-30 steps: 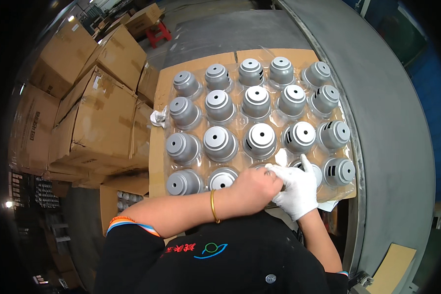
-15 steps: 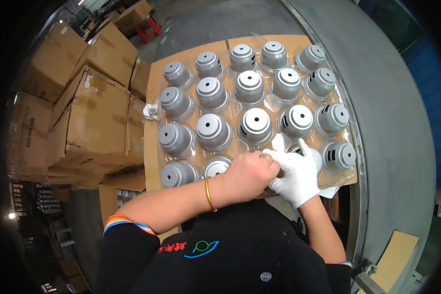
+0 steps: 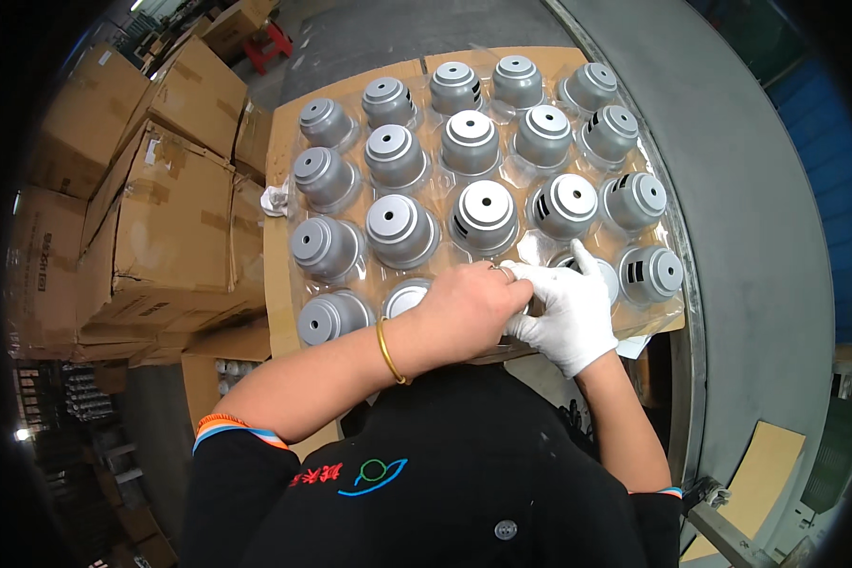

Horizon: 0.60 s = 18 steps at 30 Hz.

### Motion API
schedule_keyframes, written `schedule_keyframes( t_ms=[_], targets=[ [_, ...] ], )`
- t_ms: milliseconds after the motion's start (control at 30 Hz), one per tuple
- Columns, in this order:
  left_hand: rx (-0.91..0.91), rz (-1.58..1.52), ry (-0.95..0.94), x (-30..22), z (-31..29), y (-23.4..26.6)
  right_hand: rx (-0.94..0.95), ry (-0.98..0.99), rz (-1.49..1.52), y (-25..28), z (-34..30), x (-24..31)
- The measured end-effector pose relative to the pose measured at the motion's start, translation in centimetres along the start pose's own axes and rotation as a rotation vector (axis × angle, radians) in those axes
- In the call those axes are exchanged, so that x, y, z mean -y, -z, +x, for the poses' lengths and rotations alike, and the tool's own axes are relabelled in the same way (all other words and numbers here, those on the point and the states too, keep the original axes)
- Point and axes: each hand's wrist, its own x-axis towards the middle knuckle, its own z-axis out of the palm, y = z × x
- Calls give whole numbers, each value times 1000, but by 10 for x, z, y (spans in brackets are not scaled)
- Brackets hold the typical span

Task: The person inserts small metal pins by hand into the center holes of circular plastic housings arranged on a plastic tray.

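Both hands meet at the near edge of a clear plastic tray (image 3: 516,248) filled with silver-grey metal cups. My bare left hand (image 3: 470,305), with a ring and a gold bangle, is closed, its fingertips against the right hand's. My right hand (image 3: 570,320) wears a white glove; one finger stretches up while the others bend around something between the hands that they hide. Directly beyond is a stepped cup (image 3: 484,216) with a hole in its top. Behind the glove a cup (image 3: 604,277) is partly covered; to its right lies a tilted cup (image 3: 653,275) with black marks.
Under the tray lies a cardboard sheet (image 3: 279,142). Large cartons (image 3: 166,222) are stacked on the left, and a red stool (image 3: 269,47) stands behind. A grey surface with a metal edge (image 3: 743,284) runs along the right. Crumpled white material (image 3: 275,199) rests beside the tray.
The tray and cups appear slightly higher and further left in the picture. Both hands stay together, with almost the same grip.
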Motion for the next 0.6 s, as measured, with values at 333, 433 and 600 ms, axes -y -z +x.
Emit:
schedule_keyframes(
  t_ms=[333,433,600],
  targets=[
    [-342,-188,87,-15,7,83,-9,-47,20,5,-3,-1],
    [-334,-296,226,0,-8,86,38,-33,49,9,-1,-7],
    [-368,-370,339,10,-39,76,-7,10,32,3,1,-13]
  ],
)
